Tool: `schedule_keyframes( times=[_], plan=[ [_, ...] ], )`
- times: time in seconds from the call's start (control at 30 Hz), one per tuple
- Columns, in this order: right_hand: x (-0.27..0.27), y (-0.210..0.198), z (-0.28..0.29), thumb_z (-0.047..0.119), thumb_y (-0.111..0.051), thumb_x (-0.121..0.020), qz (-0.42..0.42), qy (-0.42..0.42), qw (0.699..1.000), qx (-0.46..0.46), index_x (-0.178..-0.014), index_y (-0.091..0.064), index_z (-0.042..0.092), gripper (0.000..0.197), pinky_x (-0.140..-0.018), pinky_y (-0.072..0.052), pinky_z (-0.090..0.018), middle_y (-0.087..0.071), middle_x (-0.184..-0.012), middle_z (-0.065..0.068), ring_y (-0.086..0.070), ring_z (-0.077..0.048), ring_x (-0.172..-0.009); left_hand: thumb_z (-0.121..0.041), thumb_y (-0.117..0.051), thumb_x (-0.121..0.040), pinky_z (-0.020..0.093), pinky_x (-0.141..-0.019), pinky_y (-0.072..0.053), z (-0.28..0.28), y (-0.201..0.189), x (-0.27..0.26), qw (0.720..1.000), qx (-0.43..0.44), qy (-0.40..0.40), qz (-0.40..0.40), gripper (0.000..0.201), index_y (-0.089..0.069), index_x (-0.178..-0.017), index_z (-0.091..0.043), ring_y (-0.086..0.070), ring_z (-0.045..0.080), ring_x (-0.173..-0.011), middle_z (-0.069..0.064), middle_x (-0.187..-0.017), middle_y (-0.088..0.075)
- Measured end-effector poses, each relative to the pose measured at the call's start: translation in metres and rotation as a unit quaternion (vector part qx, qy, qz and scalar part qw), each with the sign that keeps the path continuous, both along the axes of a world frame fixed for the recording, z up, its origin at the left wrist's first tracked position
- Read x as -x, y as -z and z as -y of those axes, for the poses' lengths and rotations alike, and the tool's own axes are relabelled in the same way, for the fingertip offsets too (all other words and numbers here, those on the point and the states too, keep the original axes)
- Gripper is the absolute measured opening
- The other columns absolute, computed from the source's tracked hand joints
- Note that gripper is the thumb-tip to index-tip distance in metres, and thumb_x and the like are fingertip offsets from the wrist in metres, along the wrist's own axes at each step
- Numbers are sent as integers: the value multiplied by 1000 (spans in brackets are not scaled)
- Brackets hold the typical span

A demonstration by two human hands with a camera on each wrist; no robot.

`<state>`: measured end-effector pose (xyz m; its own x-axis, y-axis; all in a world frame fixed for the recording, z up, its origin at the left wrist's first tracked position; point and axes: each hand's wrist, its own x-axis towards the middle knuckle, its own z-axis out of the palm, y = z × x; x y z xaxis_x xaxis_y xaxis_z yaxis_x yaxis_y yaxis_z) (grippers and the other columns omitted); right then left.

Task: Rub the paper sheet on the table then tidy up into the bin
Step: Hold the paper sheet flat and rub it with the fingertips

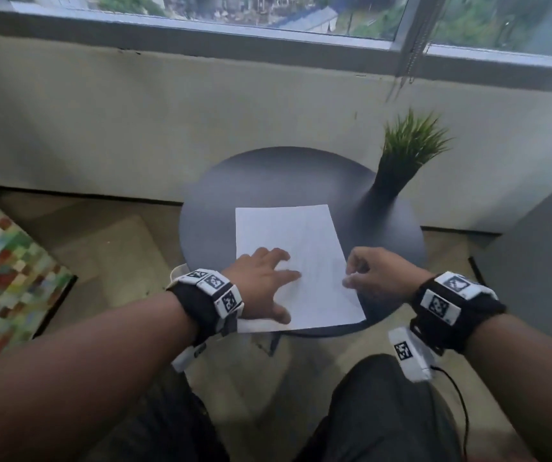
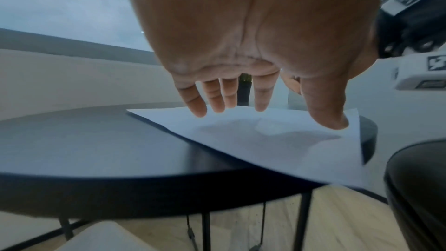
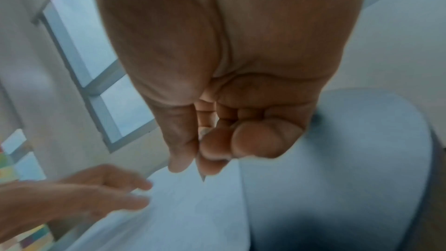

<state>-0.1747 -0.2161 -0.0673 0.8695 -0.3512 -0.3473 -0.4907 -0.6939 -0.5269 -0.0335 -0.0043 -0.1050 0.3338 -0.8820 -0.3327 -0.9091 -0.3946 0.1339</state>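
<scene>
A white paper sheet (image 1: 294,235) lies flat on the round dark table (image 1: 268,175), its near corner past the front rim. My left hand (image 1: 268,285) presses on the sheet's near left part with fingers spread and straight. In the left wrist view the fingertips (image 2: 200,110) and thumb touch the paper (image 2: 265,140). My right hand (image 1: 354,273) is at the sheet's right edge with its fingers curled. In the right wrist view its thumb and forefinger (image 3: 193,167) close together on the paper's edge (image 3: 181,217). No bin is plainly in view.
A green plant in a dark vase (image 1: 397,175) stands at the table's back right. A colourful patchwork surface (image 1: 1,278) is at the left and a grey cabinet side (image 1: 541,245) at the right. The wall and window are behind, and my knees (image 1: 384,411) are below the table.
</scene>
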Motion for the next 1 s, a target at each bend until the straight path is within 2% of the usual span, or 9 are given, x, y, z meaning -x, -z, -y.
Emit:
schedule_keyframes(
  times=[0.13, 0.27, 0.43, 0.57, 0.67, 0.8, 0.87, 0.93, 1.0],
  plan=[
    [-8, 5, -25, 10, -72, -85, 33, 10, 991, -132, -91, -62, 0, 15, -66, -59, -35, -70, -77, -7, -67, -14, -60, -80, -67, -72, 45, -125, -13, 4, -2, -12, 999, -47, -10, 9, 111, -13, -161, -41, 0, 27, -156, -1, -171, 7],
    [-26, 16, -35, 20, -71, -84, 41, -23, 998, -44, -85, -64, 14, 9, -68, -60, -32, -72, -78, 0, -71, -15, -65, -86, -63, -68, 52, -124, -11, 13, 7, -14, 996, -84, 7, 13, 119, -1, -160, -44, 5, 27, -156, -3, -170, 13],
    [-36, 30, -28, 25, -59, -90, 12, -56, 992, 113, -101, -60, 21, 12, -71, -38, -26, -59, -91, 6, -54, -18, -85, -89, -64, -64, 56, -124, -11, 24, 10, -19, 995, -92, 21, 14, 126, 4, -160, -44, 8, 28, -156, -2, -170, 16],
    [-26, 33, -40, 36, -64, -87, -23, -124, 986, 113, -85, -55, 24, 15, -58, -36, -21, -59, -82, 11, -53, -13, -77, -89, -65, -64, 56, -124, -9, 23, 12, -21, 996, -88, 26, 10, 125, 4, -159, -44, 10, 28, -156, -2, -169, 18],
    [-27, 31, -44, 35, -66, -87, -45, -186, 977, 93, -89, -58, 23, 15, -61, -38, -18, -59, -84, 11, -54, -10, -78, -88, -66, -63, 56, -123, -8, 24, 14, -21, 996, -84, 24, 3, 125, 2, -159, -45, 10, 29, -156, -2, -170, 17],
    [-38, 31, -25, 29, -60, -88, 11, -56, 987, 149, -99, -60, 19, 15, -72, -40, -27, -63, -95, 2, -57, -21, -90, -87, -67, -63, 59, -123, -9, 26, 14, -21, 996, -88, 20, 4, 126, 3, -159, -44, 10, 29, -156, -1, -169, 17],
    [-33, 35, -42, 28, -60, -88, 3, -110, 985, 135, -97, -61, 20, 12, -69, -41, -27, -64, -94, 2, -56, -19, -86, -87, -67, -63, 59, -123, -9, 26, 14, -20, 996, -90, 19, 3, 126, 3, -159, -44, 11, 29, -156, -1, -169, 18],
    [-25, 34, -63, 30, -63, -89, -15, -208, 974, 86, -93, -61, 21, 10, -63, -40, -20, -64, -87, 5, -55, -13, -80, -87, -67, -64, 60, -123, -8, 26, 15, -20, 996, -92, 19, 3, 126, 4, -159, -44, 12, 30, -156, -1, -169, 20],
    [-30, 31, -59, 31, -65, -88, -14, -220, 971, 94, -92, -63, 22, 10, -64, -39, -19, -63, -87, 8, -56, -12, -81, -87, -66, -64, 61, -123, -9, 26, 15, -20, 995, -93, 20, 3, 126, 5, -159, -44, 12, 30, -156, -1, -169, 20]
  ],
)
